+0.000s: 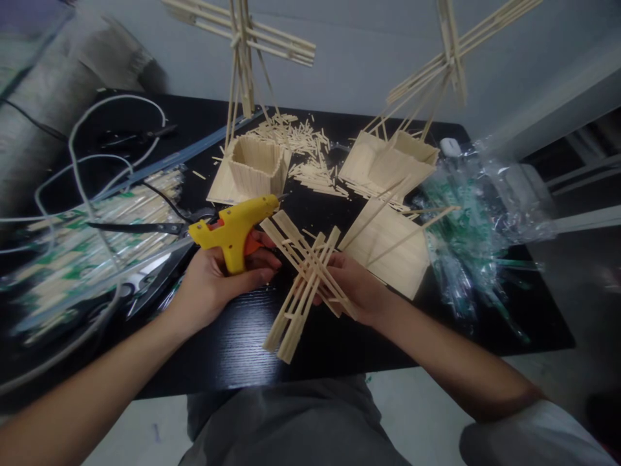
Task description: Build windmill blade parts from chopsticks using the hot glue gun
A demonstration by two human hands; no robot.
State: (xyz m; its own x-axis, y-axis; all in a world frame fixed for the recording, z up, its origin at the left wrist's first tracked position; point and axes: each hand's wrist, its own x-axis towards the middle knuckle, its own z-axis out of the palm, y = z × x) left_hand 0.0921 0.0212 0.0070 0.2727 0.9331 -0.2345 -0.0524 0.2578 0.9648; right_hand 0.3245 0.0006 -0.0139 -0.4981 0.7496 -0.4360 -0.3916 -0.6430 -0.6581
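Observation:
My left hand (213, 281) is wrapped round the handle of a yellow glue gun (235, 230), whose nozzle points to the upper right. In my right hand (356, 285) is an X-shaped windmill-like blade frame (310, 275) made of thin wooden sticks, held at its crossing over the table's front. The nozzle is apart from the frame, a little above its upper left end. Fingers behind the frame are partly hidden. Just beyond my right hand lies a flat wooden stick panel (398, 249) with a few thin sticks rising from it.
Two wooden stick models with crossed blades stand at the back, one with a box-shaped base (257, 169), the other with a similar base (388, 162). Cut stick pieces (315, 175) lie between them. Scissors (145, 278), stick packs (97, 233), a white cable (77, 168) and plastic wrappers (466, 226) flank my hands.

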